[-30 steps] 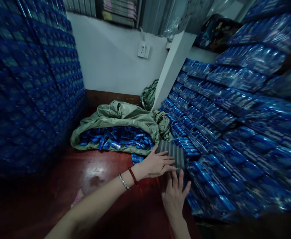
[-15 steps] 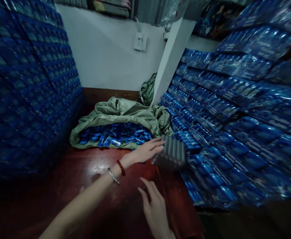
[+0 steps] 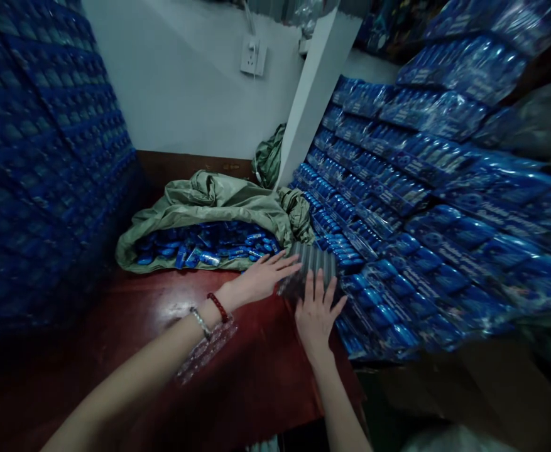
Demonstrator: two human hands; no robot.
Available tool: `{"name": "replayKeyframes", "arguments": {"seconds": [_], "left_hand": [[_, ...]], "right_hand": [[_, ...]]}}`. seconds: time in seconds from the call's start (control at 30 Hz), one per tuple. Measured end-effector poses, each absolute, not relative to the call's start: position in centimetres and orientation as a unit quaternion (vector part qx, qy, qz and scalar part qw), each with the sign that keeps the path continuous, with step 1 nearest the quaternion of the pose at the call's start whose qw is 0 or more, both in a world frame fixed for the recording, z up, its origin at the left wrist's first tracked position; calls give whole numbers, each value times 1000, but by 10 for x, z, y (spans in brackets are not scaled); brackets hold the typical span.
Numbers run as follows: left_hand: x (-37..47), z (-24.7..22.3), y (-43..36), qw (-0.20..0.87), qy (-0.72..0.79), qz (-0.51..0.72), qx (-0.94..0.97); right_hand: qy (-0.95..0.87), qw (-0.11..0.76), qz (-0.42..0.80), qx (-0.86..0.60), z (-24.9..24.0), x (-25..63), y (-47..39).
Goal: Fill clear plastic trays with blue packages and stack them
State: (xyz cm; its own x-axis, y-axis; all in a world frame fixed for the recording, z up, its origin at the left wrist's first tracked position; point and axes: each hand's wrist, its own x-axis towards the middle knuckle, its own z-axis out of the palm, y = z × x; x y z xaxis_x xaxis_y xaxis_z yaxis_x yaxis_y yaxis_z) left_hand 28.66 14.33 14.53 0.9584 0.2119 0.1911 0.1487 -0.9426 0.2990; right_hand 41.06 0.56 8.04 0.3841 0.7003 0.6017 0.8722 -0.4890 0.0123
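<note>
Right hand [image 3: 316, 312]: has come forward onto the ribbed grey block [image 3: 313, 256]; fingers spread, grip released.
Left hand [image 3: 259, 280]: fingers extended at the block's left side, grip loose.
Block: on the bench [image 3: 261, 358], near its right edge; apparently unfinished.
Stack: wrapped blue packs [image 3: 445, 251], seemingly done.
Sack [image 3: 232, 210]: holds loose blue packets [image 3: 204, 243], seemingly left to handle.

By the right end of the green bag [image 3: 237, 199], the left hand [image 3: 256, 277] and right hand [image 3: 315, 314] hide part of a blurry gray block [image 3: 321, 258]. Small blue packs [image 3: 195, 238] inside the bag are too tiny to read. The picture's edge cuts a blue stack [image 3: 44, 144] left of it.
</note>
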Motion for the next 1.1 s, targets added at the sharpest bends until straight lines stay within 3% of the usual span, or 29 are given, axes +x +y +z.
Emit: {"name": "replayKeyframes", "arguments": {"seconds": [0.13, 0.43, 0.57, 0.7, 0.77, 0.83, 0.93, 1.1], "left_hand": [[299, 139, 143, 102, 84, 87, 987], [300, 141, 143, 113, 90, 88, 986], [277, 137, 155, 183, 107, 170, 962], [208, 105, 140, 245, 248, 263, 900], [168, 76, 115, 224, 326, 193, 898], [133, 41, 90, 169, 364, 114, 909], [90, -4, 80, 107, 410, 67, 903], [32, -18, 137, 100, 452, 50, 885]], "right_hand": [[-492, 136, -287, -810, 70, 413, 2], [-494, 206, -370, -760, 59, 392, -33], [-545, 246, -288, -748, 86, 386, -53], [-489, 329, -142, -795, 93, 379, -55], [-479, 285, -24, -830, 83, 378, -46], [-480, 189, 90, -852, 69, 373, -33], [-483, 80, 182, -853, 54, 346, -13], [-558, 66, 244, -790, 49, 264, 9]]}}
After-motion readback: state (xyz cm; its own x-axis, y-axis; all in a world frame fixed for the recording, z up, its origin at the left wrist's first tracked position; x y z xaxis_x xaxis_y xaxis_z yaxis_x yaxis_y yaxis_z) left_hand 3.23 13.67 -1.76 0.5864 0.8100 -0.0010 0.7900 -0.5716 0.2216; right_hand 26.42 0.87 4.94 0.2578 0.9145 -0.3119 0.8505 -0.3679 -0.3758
